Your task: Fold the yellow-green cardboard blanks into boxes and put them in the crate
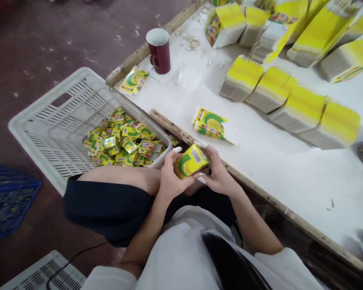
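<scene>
A small yellow and green crayon box (191, 162) with a barcode is held over my lap, at the table's wooden edge. My left hand (172, 173) grips its left side, thumb along the lower edge. At its right end, the fingers and thumb of my right hand (216, 171) close round the box. Whether the box has anything inside cannot be seen. Just beyond, a flattened yellow carton (211, 124) lies on the white tabletop. To my left, a white plastic crate (48, 133) holds a heap of small yellow boxes (124, 139).
A maroon mug (160, 52) stands near the table's far left edge, beside another flat carton (134, 80). Rubber bands (191, 41) lie behind it. Stacks of flat yellow cartons (302, 106) line the right side. A blue crate (11, 201) sits on the floor at left.
</scene>
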Available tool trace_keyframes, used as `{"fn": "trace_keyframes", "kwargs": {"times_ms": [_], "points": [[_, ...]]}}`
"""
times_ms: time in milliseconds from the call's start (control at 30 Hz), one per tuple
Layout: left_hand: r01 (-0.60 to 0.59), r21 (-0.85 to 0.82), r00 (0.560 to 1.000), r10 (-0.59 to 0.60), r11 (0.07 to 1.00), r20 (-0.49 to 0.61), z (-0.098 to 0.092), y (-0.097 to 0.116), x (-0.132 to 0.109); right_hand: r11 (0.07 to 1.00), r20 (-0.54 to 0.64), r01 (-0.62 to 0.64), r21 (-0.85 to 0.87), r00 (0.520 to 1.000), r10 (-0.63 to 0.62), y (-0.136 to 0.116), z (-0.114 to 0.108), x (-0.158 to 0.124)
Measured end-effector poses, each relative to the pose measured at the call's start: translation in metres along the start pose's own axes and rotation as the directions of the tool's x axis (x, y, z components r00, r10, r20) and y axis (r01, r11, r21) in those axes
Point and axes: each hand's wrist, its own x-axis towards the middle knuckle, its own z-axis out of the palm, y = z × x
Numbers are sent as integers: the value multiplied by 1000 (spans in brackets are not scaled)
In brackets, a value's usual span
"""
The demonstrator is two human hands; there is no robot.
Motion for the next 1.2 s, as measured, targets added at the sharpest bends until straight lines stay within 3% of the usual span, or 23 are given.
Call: {"fn": "trace_keyframes", "kwargs": {"times_ms": [67,133,200,300,367,500,633,700,733,800,867,933,1000,1033,1100,1200], "points": [[-28,-281,962,-51,959,-269,-2,-1,6,999,-121,-47,-12,992,45,6,-3,4],[-71,-548,851,-236,833,-469,-5,2,14,978,-302,-150,-147,948,101,14,-16,14],[-14,-732,769,-461,681,-443,-7,5,20,903,-470,-294,-315,874,121,24,-33,26],[177,-816,730,-630,550,-266,-4,8,21,755,-566,-471,-456,808,162,40,-47,42],[222,-800,760,-613,557,-215,0,5,18,705,-564,-514,-488,803,196,47,-49,49],[232,-737,850,-500,635,-164,4,-5,13,730,-566,-523,-441,793,226,48,-46,52],[298,-666,909,-416,684,-21,9,-12,10,782,-592,-514,-353,770,240,27,-40,44],[241,-663,950,-312,709,11,12,-9,9,858,-552,-441,-265,799,240,9,-31,36],[188,-671,967,-255,717,-1,13,-7,8,898,-490,-389,-207,836,249,-1,-24,31],[100,-685,981,-186,722,-52,14,-1,6,938,-218,-341,-63,922,320,-19,-4,20],[65,-687,979,-181,724,-98,13,5,5,906,99,-378,189,925,366,-32,20,8],[34,-694,972,-185,719,-143,10,8,5,768,242,-422,482,907,346,-37,45,-1],[-3,-699,964,-183,715,-191,7,8,7,684,229,-425,592,903,363,-36,65,-7],[-3,-692,959,-194,722,-207,6,6,7,699,194,-420,579,903,382,-34,71,-8],[30,-655,946,-232,755,-224,5,1,7,787,124,-411,460,907,401,-28,74,-9],[56,-578,944,-232,814,-236,6,-8,4,884,30,-339,322,937,348,-21,56,-6]]}}
